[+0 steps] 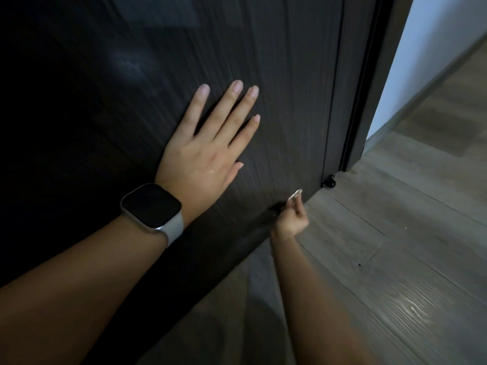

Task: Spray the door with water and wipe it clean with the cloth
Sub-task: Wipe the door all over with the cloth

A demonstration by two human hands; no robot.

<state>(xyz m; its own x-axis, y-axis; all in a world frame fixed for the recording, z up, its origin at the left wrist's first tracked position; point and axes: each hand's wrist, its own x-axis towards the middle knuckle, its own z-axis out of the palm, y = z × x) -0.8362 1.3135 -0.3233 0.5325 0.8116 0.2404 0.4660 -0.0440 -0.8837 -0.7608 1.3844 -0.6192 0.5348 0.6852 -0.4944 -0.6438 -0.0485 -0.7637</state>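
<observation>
Item: dark brown wood-grain door (276, 75), standing ajar, its lower edge running diagonally across the view above the grey plank floor (395, 233). No spray bottle is in view.

Left hand (203, 151): flat on the door face at mid-height, fingers (232, 101) straight and spread wide, holding nothing. A droplet sits on the back of the hand. A pale smartwatch with a dark square screen (152, 205) is on that wrist.

Right hand (291, 219): low, at the door's bottom edge near the floor, fingers curled round a small pale cloth (295, 195), of which only a crumpled tip shows above the knuckles. Whether the cloth touches the door cannot be told; a dark patch beside the hand is too blurred to identify.

Also present: small black door stop (329, 181) at the door's bottom corner, by the dark frame (369, 88); pale wall (434, 48) beyond.

Risks, as judged:
- The door is free to swing; a push from the braced left hand or a hard wipe could drive it towards the frame or the stop.
- The right hand works close to the gap under the door; knuckles could scrape the floor or catch.
- Any water run-off would land on the planks, which could become slippery.
- Low light and dark grain may hide missed streaks along the bottom strip.
</observation>
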